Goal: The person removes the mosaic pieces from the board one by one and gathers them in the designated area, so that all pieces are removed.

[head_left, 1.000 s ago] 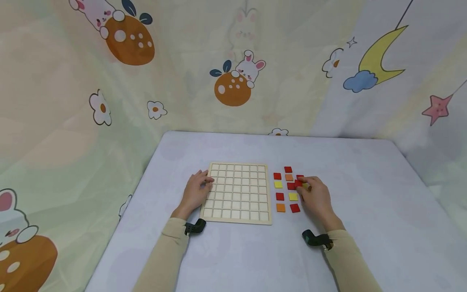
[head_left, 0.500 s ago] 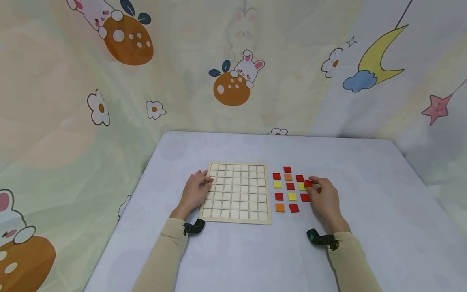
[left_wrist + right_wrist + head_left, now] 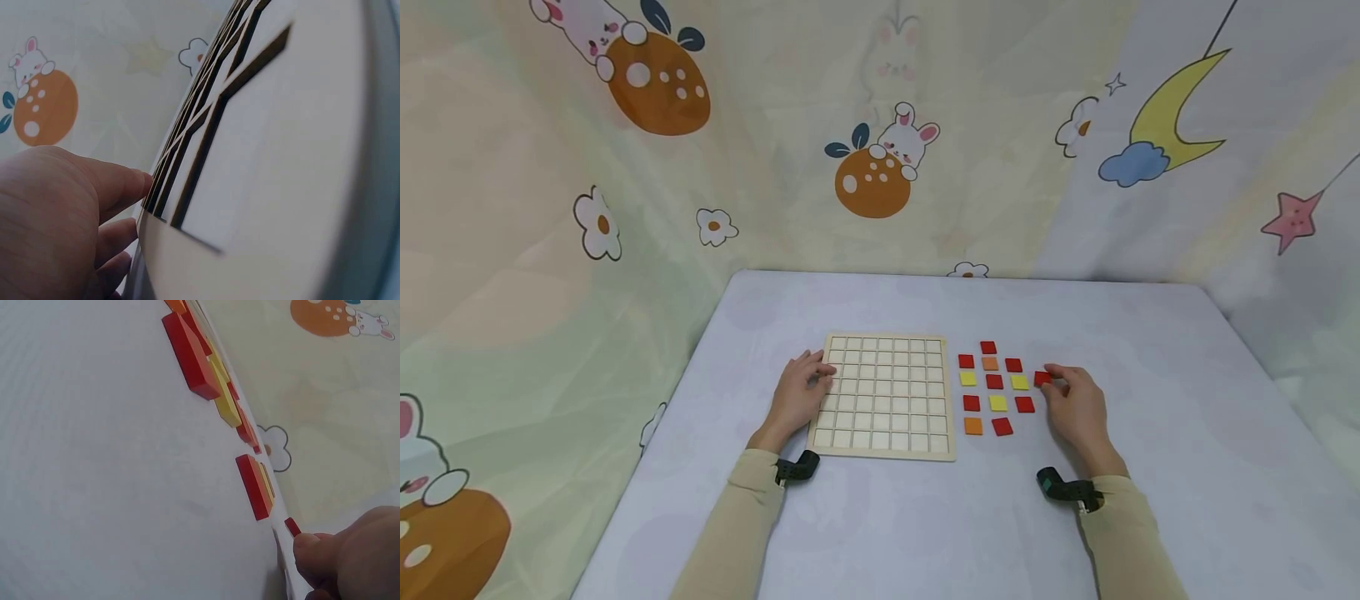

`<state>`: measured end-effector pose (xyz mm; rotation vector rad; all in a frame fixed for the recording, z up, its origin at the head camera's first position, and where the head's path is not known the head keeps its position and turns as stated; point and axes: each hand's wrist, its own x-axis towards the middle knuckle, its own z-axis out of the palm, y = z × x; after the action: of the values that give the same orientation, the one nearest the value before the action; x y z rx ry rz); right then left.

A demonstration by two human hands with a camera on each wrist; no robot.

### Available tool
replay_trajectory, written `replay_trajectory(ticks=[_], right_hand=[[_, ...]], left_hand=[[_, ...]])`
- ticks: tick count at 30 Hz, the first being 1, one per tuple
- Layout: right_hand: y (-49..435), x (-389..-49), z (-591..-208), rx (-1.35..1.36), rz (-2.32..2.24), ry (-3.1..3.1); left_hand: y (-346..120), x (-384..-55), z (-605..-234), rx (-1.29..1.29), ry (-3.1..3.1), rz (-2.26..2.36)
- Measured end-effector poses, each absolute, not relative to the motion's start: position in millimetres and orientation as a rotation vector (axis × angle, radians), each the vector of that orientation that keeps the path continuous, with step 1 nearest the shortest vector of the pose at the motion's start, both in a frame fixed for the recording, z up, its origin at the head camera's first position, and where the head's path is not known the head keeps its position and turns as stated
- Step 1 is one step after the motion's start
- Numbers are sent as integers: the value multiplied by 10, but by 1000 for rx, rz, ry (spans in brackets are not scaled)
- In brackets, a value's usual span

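A pale wooden grid board (image 3: 880, 455) lies flat on the table. My left hand (image 3: 797, 390) rests at its left edge, and in the left wrist view the thumb (image 3: 125, 184) lies along the rim with the other fingers below it. Right of the loose tiles, my right hand (image 3: 1078, 408) pinches a red square tile (image 3: 1042, 378) at the table surface. In the right wrist view the thumb hides most of that red tile (image 3: 291, 525). Nearest to it are a yellow tile (image 3: 1019, 382) and another red tile (image 3: 1025, 405).
Several red, orange and yellow tiles lie spaced out between the board and my right hand, among them an orange tile (image 3: 973, 427) and a red tile (image 3: 988, 347). A printed curtain (image 3: 775, 167) hangs behind the table's far edge.
My right hand has moved right with the red tile, away from the others, and lowered it beside the yellow tile. The left hand stays at the board's edge.
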<state>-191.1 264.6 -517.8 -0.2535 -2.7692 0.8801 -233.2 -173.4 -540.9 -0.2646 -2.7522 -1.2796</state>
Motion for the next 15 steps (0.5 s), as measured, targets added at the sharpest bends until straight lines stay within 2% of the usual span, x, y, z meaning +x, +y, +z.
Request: replay_trajectory(ticks=[15], right_hand=[[2755, -1897, -5189, -148, 826, -2828]], left_hand=[[-1723, -2315, -5388, -254, -2761, -1286]])
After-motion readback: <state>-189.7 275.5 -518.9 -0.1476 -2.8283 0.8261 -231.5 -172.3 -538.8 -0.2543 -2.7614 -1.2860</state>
